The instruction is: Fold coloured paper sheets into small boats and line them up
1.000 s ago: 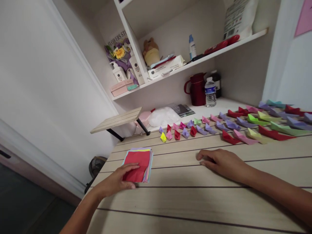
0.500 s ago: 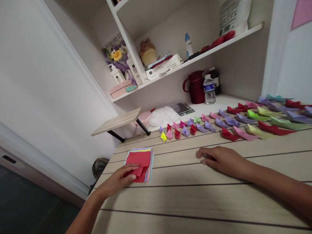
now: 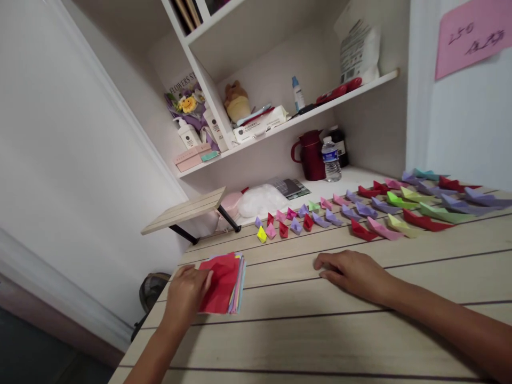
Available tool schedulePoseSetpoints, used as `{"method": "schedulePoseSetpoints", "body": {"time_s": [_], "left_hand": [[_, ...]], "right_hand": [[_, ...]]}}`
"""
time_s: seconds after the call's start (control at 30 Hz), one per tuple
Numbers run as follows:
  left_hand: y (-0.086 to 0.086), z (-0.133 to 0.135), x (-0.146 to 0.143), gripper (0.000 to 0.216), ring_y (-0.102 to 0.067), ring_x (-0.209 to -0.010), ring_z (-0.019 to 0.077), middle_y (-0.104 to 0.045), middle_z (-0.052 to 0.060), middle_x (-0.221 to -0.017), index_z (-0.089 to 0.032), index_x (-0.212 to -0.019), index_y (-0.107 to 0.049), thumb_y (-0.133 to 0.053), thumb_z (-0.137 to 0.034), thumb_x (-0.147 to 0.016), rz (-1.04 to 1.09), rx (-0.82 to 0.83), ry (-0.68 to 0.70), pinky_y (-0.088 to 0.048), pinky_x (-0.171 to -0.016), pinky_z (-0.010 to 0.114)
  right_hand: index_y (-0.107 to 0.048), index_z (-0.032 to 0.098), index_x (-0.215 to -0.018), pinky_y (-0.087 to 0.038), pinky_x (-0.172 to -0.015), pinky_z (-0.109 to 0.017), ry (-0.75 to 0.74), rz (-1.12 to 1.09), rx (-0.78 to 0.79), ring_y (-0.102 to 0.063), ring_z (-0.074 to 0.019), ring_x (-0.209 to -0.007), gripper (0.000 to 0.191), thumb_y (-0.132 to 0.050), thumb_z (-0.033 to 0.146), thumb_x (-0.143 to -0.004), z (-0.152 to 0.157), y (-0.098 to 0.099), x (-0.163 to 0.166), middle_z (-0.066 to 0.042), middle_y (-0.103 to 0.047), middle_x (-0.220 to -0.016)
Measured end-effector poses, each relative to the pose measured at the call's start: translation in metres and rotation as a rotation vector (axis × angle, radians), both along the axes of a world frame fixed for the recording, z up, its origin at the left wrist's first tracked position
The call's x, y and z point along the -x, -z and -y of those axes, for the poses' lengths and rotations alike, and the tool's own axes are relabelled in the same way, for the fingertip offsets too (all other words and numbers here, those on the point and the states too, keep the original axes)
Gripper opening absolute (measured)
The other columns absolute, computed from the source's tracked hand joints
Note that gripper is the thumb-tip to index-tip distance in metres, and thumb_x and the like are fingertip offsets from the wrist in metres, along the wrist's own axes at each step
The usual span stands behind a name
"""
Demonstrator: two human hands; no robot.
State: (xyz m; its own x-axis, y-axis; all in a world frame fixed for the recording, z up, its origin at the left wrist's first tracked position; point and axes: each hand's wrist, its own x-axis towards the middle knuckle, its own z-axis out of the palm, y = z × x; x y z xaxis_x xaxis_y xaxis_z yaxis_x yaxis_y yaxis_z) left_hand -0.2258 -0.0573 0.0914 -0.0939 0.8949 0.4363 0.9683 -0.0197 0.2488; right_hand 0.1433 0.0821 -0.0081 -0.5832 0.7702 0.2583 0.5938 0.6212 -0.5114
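My left hand (image 3: 184, 290) pinches the top red sheet (image 3: 219, 281) of the paper stack (image 3: 236, 285) near the table's (image 3: 320, 330) left edge. My right hand (image 3: 352, 271) lies flat and empty right of the stack, before rows of paper boats (image 3: 360, 213).

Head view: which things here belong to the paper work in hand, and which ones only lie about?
In use:
left hand on the paper stack
right hand flat on the table
folded paper boats

Lying about:
red jug
water bottle
fan
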Motion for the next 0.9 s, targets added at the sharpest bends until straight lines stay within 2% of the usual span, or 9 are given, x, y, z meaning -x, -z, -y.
{"method": "schedulePoseSetpoints", "body": {"time_s": [0.1, 0.17, 0.27, 0.37, 0.5, 0.57, 0.67, 0.8, 0.9], "left_hand": [[-0.02, -0.001, -0.022, 0.026, -0.062, -0.083, 0.0247, -0.073, 0.008, -0.081, -0.021, -0.076, -0.072, -0.061, -0.044, -0.079, 0.084, -0.193, -0.06, -0.03, -0.107, 0.048], [-0.027, -0.005, -0.044, 0.031, -0.061, -0.092, 0.0277, -0.074, 0.009, -0.089, -0.021, -0.08, -0.073, -0.06, -0.048, -0.079, 0.196, -0.249, -0.066, -0.035, -0.102, 0.044], [-0.021, -0.017, -0.086, 0.036, -0.065, -0.085, 0.0259, -0.073, 0.005, -0.081, -0.021, -0.084, -0.075, -0.059, -0.053, -0.08, 0.43, -0.136, 0.013, -0.047, -0.081, 0.034], [0.001, -0.034, -0.129, 0.038, -0.065, -0.074, 0.0226, -0.073, 0.002, -0.073, -0.021, -0.081, -0.075, -0.059, -0.055, -0.08, 0.673, 0.051, 0.128, -0.049, -0.066, 0.028], [0.029, -0.052, -0.171, 0.037, -0.062, -0.066, 0.0194, -0.071, 0.001, -0.066, -0.018, -0.076, -0.075, -0.066, -0.054, -0.075, 0.92, 0.267, 0.264, -0.046, -0.058, 0.025], [0.039, -0.058, -0.181, 0.036, -0.06, -0.064, 0.0171, -0.07, 0.001, -0.065, -0.017, -0.072, -0.074, -0.071, -0.053, -0.071, 1.017, 0.333, 0.312, -0.044, -0.059, 0.024], [0.054, -0.067, -0.183, 0.042, -0.056, -0.058, 0.0139, -0.069, 0.0, -0.064, -0.017, -0.08, -0.074, -0.075, -0.057, -0.066, 1.182, 0.399, 0.345, -0.042, -0.057, 0.023], [0.075, -0.08, -0.171, 0.088, -0.067, -0.068, 0.0214, -0.076, 0.008, -0.085, -0.017, -0.131, -0.054, -0.064, -0.075, -0.065, 1.414, 0.458, 0.353, -0.047, -0.065, 0.031], [0.089, -0.088, -0.159, 0.106, -0.07, -0.088, 0.0312, -0.075, 0.016, -0.102, -0.016, -0.145, -0.035, -0.042, -0.088, -0.067, 1.689, 0.462, 0.363, -0.05, -0.079, 0.042]], "right_hand": [[-0.064, 0.028, -0.115, -0.046, -0.076, -0.035, -0.015, -0.161, -0.003, -0.065, -0.0234, -0.087, 0.03, -0.054, 0.026, -0.087, 0.003, -0.008, 0.001, -0.005, -0.07, -0.104], [-0.058, 0.027, -0.126, -0.048, -0.081, -0.037, -0.03, -0.328, 0.034, -0.064, -0.0233, -0.092, 0.039, -0.055, 0.028, -0.088, 0.008, -0.019, -0.001, -0.008, -0.064, -0.117], [-0.042, 0.03, -0.141, -0.045, -0.095, -0.042, -0.103, -0.589, 0.188, -0.055, -0.0267, -0.116, 0.061, -0.064, 0.041, -0.084, 0.019, -0.041, -0.007, -0.011, -0.048, -0.14], [-0.029, 0.032, -0.148, -0.039, -0.103, -0.046, -0.204, -0.802, 0.447, -0.044, -0.0274, -0.132, 0.071, -0.058, 0.055, -0.087, 0.03, -0.059, -0.015, -0.011, -0.043, -0.146], [-0.042, 0.031, -0.142, -0.045, -0.092, -0.037, -0.211, -0.756, 0.594, -0.056, -0.0248, -0.116, 0.078, -0.077, 0.047, -0.074, 0.037, -0.065, -0.018, -0.008, -0.06, -0.126], [-0.065, 0.023, -0.116, -0.047, -0.071, -0.028, -0.105, -0.681, 0.634, -0.063, -0.0187, -0.083, 0.055, -0.083, 0.035, -0.066, 0.035, -0.059, -0.014, -0.003, -0.068, -0.092], [-0.068, 0.016, -0.078, -0.035, -0.05, -0.021, -0.028, -0.656, 0.714, -0.049, -0.0095, -0.053, 0.021, -0.081, 0.028, -0.067, 0.03, -0.048, -0.009, 0.003, -0.058, -0.06], [-0.067, 0.018, -0.093, -0.033, -0.05, -0.019, 0.019, -0.749, 0.699, -0.044, -0.0075, -0.052, 0.03, -0.08, 0.029, -0.068, 0.023, -0.042, -0.006, 0.008, -0.052, -0.059], [-0.066, 0.019, -0.1, -0.036, -0.053, -0.02, 0.087, -0.885, 0.665, -0.045, -0.0082, -0.054, 0.039, -0.081, 0.036, -0.068, 0.017, -0.041, -0.006, 0.008, -0.05, -0.061]]}}
